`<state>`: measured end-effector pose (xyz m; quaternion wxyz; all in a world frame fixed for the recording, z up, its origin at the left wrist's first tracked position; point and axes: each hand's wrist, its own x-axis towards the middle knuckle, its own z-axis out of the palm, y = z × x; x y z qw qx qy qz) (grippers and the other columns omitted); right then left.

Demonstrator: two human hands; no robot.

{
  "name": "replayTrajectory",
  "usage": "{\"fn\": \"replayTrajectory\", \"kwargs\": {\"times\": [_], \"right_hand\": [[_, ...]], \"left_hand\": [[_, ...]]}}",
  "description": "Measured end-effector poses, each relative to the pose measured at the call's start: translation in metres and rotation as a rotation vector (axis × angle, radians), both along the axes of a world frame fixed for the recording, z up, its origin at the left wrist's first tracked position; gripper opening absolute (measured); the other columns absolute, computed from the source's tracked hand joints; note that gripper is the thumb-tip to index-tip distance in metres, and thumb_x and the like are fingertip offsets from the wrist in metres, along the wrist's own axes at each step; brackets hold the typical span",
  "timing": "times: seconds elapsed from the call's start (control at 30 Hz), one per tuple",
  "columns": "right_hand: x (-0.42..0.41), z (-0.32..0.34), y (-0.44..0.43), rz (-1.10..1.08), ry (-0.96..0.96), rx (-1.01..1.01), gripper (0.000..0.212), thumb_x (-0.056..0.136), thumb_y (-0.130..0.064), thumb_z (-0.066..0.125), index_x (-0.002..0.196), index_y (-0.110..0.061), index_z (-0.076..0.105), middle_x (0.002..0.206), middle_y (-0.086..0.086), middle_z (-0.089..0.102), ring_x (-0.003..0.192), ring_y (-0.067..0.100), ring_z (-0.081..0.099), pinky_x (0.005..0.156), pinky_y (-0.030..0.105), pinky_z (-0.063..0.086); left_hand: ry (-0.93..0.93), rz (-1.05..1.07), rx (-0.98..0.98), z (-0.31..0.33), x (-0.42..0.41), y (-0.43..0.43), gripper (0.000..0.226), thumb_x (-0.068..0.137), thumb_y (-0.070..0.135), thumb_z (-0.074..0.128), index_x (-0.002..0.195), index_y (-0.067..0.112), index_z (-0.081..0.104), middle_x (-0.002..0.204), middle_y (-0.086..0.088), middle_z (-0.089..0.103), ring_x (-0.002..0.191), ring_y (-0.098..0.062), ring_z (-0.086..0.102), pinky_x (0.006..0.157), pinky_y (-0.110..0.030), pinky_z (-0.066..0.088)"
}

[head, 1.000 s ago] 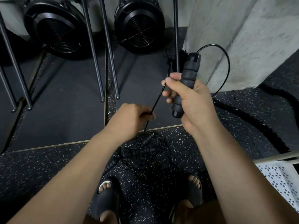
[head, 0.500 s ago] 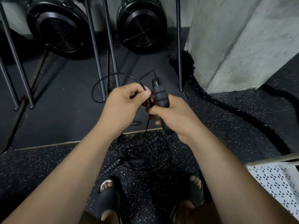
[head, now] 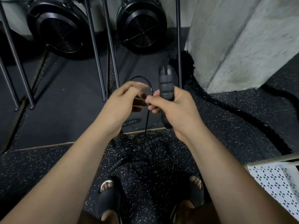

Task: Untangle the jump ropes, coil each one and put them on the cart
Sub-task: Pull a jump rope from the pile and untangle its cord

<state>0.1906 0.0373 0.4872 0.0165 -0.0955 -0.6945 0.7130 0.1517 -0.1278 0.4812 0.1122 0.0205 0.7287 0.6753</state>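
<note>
My right hand (head: 173,109) grips a black ribbed jump-rope handle (head: 165,84), held upright at chest height. Its thin black cord (head: 147,120) loops over by my left hand (head: 123,102) and drops to the floor. The left hand is blurred, its fingers curled beside the cord loop; whether they pinch it I cannot make out. On the speckled floor between my feet lies a tangled pile of black jump ropes (head: 139,152) with several ribbed handles. One more handle (head: 131,122) lies on the dark mat behind it. The cart (head: 278,180) shows at the lower right.
Two black fan wheels (head: 142,25) stand at the back behind thin metal rack legs (head: 97,50). A concrete pillar (head: 234,38) rises at the right. A thick black battle rope (head: 239,115) snakes across the floor on the right. My sandalled feet (head: 108,196) are below.
My right hand came down from the right with the handle, then lifted it a little. My left hand rose to meet it, and the cord loop beside it has shrunk.
</note>
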Motion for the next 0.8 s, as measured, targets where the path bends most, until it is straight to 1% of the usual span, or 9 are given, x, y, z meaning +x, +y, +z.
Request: {"fn": "replayTrajectory", "kwargs": {"times": [0.07, 0.13, 0.17, 0.23, 0.33, 0.43, 0.53, 0.67, 0.8], "right_hand": [[-0.001, 0.005, 0.002, -0.032, 0.044, -0.078, 0.014, 0.09, -0.001, 0.081, 0.099, 0.002, 0.07, 0.092, 0.024, 0.078, 0.074, 0.02, 0.073, 0.07, 0.033, 0.057], [-0.001, 0.011, 0.005, -0.064, 0.072, -0.17, 0.012, 0.093, 0.002, 0.077, 0.099, 0.0, 0.067, 0.09, 0.023, 0.077, 0.071, 0.019, 0.07, 0.065, 0.03, 0.056], [-0.001, 0.014, 0.006, -0.075, 0.084, -0.213, 0.012, 0.093, 0.003, 0.076, 0.098, -0.002, 0.066, 0.089, 0.021, 0.077, 0.071, 0.019, 0.068, 0.064, 0.029, 0.056], [-0.002, 0.017, 0.01, -0.099, 0.117, -0.274, 0.013, 0.094, 0.004, 0.074, 0.098, -0.003, 0.064, 0.09, 0.019, 0.077, 0.072, 0.02, 0.067, 0.066, 0.029, 0.055], [-0.003, 0.019, 0.016, -0.128, 0.146, -0.324, 0.01, 0.097, 0.002, 0.072, 0.098, -0.003, 0.064, 0.091, 0.017, 0.076, 0.073, 0.019, 0.068, 0.068, 0.028, 0.056], [-0.003, 0.019, 0.02, -0.126, 0.144, -0.346, 0.009, 0.099, 0.0, 0.07, 0.094, -0.006, 0.066, 0.097, 0.019, 0.076, 0.079, 0.02, 0.069, 0.071, 0.03, 0.057], [-0.005, 0.018, 0.024, -0.136, 0.095, -0.35, 0.005, 0.099, -0.001, 0.071, 0.103, -0.004, 0.07, 0.107, 0.024, 0.078, 0.085, 0.022, 0.073, 0.073, 0.03, 0.059], [-0.007, 0.007, 0.027, -0.147, -0.091, -0.209, 0.022, 0.093, -0.001, 0.078, 0.115, -0.001, 0.073, 0.098, 0.014, 0.079, 0.083, 0.021, 0.077, 0.071, 0.029, 0.061], [-0.002, 0.0, 0.022, 0.005, -0.223, -0.007, 0.022, 0.09, 0.001, 0.076, 0.109, -0.009, 0.075, 0.088, 0.009, 0.078, 0.076, 0.017, 0.075, 0.066, 0.029, 0.058]], "left_hand": [[-0.023, -0.133, -0.101, -0.005, 0.003, 0.003, 0.027, 0.106, 0.018, 0.048, 0.106, 0.019, 0.075, 0.101, 0.001, 0.081, 0.1, -0.022, 0.076, 0.093, -0.048, 0.057], [0.027, -0.288, -0.248, -0.012, 0.006, 0.005, 0.019, 0.099, 0.023, 0.057, 0.103, 0.022, 0.075, 0.102, -0.001, 0.081, 0.107, -0.033, 0.073, 0.104, -0.053, 0.053], [0.068, -0.347, -0.332, -0.017, 0.007, 0.005, 0.014, 0.096, 0.027, 0.062, 0.101, 0.025, 0.076, 0.1, 0.0, 0.081, 0.105, -0.035, 0.072, 0.103, -0.051, 0.054], [0.151, -0.386, -0.538, -0.026, 0.008, 0.005, 0.009, 0.099, 0.029, 0.07, 0.102, 0.032, 0.077, 0.093, 0.002, 0.079, 0.092, -0.031, 0.073, 0.09, -0.041, 0.058], [0.249, -0.33, -0.706, -0.032, 0.006, 0.005, 0.011, 0.101, 0.027, 0.071, 0.103, 0.033, 0.08, 0.089, 0.009, 0.079, 0.086, -0.009, 0.073, 0.081, -0.023, 0.055], [0.294, -0.339, -0.721, -0.032, 0.005, 0.005, 0.009, 0.101, 0.028, 0.072, 0.101, 0.03, 0.081, 0.083, 0.012, 0.075, 0.076, -0.004, 0.067, 0.068, -0.012, 0.046], [0.332, -0.338, -0.717, -0.03, 0.006, 0.007, 0.011, 0.102, 0.028, 0.07, 0.099, 0.028, 0.081, 0.082, 0.009, 0.075, 0.073, -0.005, 0.066, 0.071, -0.023, 0.049], [0.321, -0.252, -0.671, -0.025, 0.006, 0.009, 0.022, 0.104, 0.028, 0.068, 0.082, 0.028, 0.071, 0.072, 0.01, 0.071, 0.066, -0.001, 0.062, 0.061, -0.012, 0.041], [0.358, -0.147, -0.524, -0.012, 0.007, 0.008, 0.021, 0.104, 0.025, 0.068, 0.084, 0.022, 0.07, 0.073, 0.004, 0.07, 0.062, -0.009, 0.056, 0.058, -0.023, 0.041]]}}
